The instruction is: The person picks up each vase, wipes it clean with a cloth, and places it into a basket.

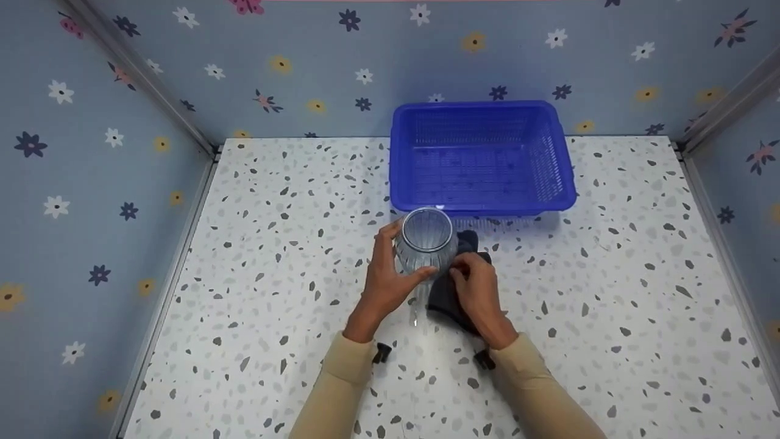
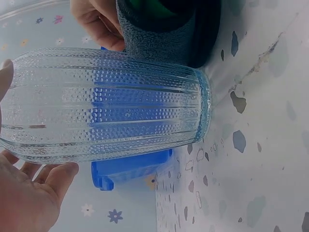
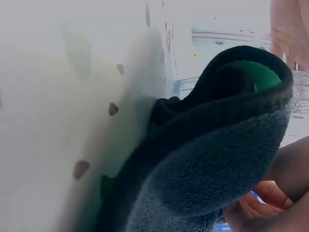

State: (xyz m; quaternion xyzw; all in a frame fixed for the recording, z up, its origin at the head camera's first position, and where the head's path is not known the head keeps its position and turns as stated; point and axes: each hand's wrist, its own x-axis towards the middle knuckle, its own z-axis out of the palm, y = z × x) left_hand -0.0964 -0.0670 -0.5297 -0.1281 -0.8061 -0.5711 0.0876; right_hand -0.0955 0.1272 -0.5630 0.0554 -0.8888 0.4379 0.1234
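A clear ribbed glass vase (image 1: 420, 259) with a round open mouth stands upright in front of me, its base at the tabletop in the left wrist view. My left hand (image 1: 389, 283) grips it from the left, thumb on the near side and fingers round the far side. Small raised dots cover the glass (image 2: 135, 106) between its ribs. Close on the right, my right hand (image 1: 479, 291) pinches a folded dark grey cloth (image 1: 446, 299) with curled fingers. Green shows inside the cloth's fold (image 3: 217, 159) in the right wrist view.
A blue plastic basket (image 1: 397, 161) with slotted sides stands behind the vase, against the back wall. Speckled white tabletop (image 1: 274, 274) spreads around the hands. Flower-patterned panels (image 1: 329, 61) enclose the back and both sides.
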